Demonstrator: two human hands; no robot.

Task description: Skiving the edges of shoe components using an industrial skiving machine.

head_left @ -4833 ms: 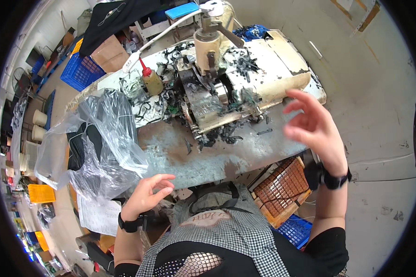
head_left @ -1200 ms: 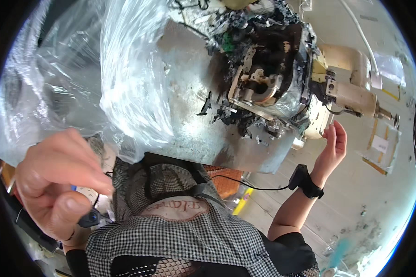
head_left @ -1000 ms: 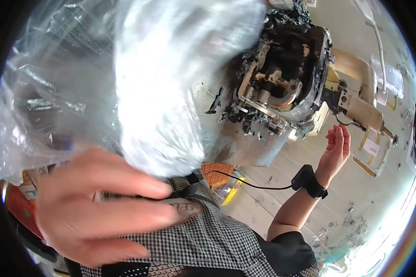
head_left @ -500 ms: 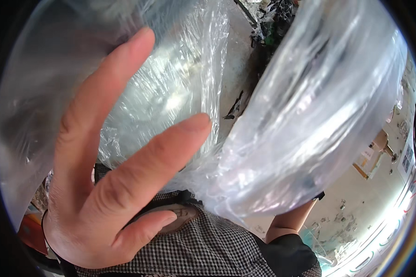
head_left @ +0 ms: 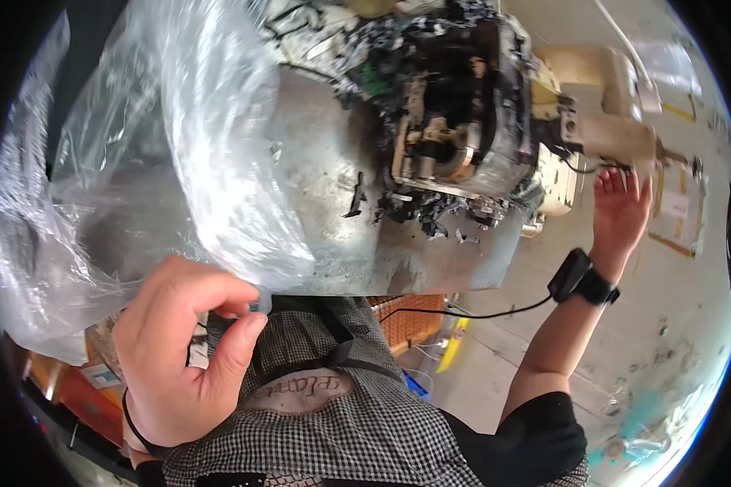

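My left hand (head_left: 183,349) is raised at the lower left, thumb and forefinger pinched on a small grey bit (head_left: 261,301) whose kind I cannot make out. Just behind the fingertips hangs a crumpled clear plastic bag (head_left: 227,178), draped over the left part of a metal tabletop (head_left: 325,211). At the right, my right hand (head_left: 621,199) reaches forward with its fingers stretched out. Its fingertips are just below the beige cylindrical part (head_left: 617,140) of a machine; whether they touch it is unclear. The machine's dark, grimy metal head (head_left: 455,122) stands on the tabletop.
Black scraps (head_left: 434,219) lie around the machine. A black cable (head_left: 479,314) runs to the black device (head_left: 573,276) on my right wrist. Under the tabletop is a brown woven basket (head_left: 406,318), with a yellow strip (head_left: 453,345) beside it on the floor.
The plastic bag has moved left and away from my view, uncovering the machine and tabletop. My left hand has gone from spread to pinched and lower; my right hand has come into sight.
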